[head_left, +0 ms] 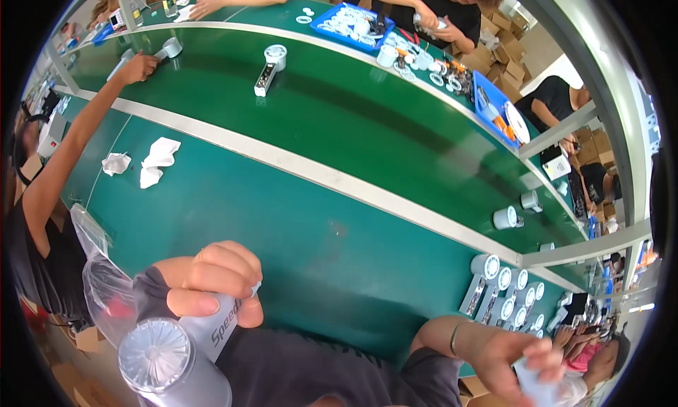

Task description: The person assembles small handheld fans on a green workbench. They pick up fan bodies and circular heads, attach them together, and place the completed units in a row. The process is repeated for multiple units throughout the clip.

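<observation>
My left hand (pixel 212 280) is wrapped around a silver-grey cylinder (pixel 180 354) with a round ribbed transparent end, held low over my dark clothing at the table's near edge. At the lower right, my right hand (pixel 519 357) pinches a small pale bluish piece (pixel 537 386); what that piece is I cannot tell. A thin bangle sits on the right wrist. A clear plastic bag (pixel 102 280) hangs just left of the cylinder.
A green conveyor belt (pixel 339 110) runs between green benches. Several grey cylinders (pixel 505 294) stand at the right. White cloths (pixel 157 160) lie at the left. A co-worker's arm (pixel 85 124) reaches onto the belt. Blue trays (pixel 357 26) and other people are across.
</observation>
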`<state>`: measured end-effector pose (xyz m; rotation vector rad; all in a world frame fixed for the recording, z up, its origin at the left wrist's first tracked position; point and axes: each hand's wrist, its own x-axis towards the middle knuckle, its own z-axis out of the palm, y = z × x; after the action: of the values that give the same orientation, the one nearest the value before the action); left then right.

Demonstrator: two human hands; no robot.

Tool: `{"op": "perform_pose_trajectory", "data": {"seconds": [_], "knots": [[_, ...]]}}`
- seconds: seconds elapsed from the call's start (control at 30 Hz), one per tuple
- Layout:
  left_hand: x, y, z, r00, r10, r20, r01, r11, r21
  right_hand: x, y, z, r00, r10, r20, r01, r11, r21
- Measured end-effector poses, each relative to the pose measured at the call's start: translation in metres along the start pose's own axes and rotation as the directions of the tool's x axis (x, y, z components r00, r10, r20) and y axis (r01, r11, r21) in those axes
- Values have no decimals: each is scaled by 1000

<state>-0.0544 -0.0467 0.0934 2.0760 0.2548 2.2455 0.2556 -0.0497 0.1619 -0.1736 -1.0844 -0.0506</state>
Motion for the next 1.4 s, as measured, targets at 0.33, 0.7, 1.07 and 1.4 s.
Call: {"op": "perform_pose_trajectory", "data": {"seconds": [0.33, 0.7, 1.07, 1.4], "knots": [[-10, -9, -1, 998, 57, 5, -57, 997, -47, 43, 1, 19, 741, 15, 671, -670, 86, 737], [-12, -10, 2, 994, 108, -33, -107, 994, 23, 23, 0, 24, 783, 365, 503, -599, 661, 452], [-2, -10, 2, 996, 88, 11, -88, 995, 38, -5, 6, 46, 874, 476, 100, -432, 855, -288], [0, -3, 1, 999, 10, 41, -9, 1000, -11, -11, 23, 47, 990, 123, 71, -129, 987, 100]]}}
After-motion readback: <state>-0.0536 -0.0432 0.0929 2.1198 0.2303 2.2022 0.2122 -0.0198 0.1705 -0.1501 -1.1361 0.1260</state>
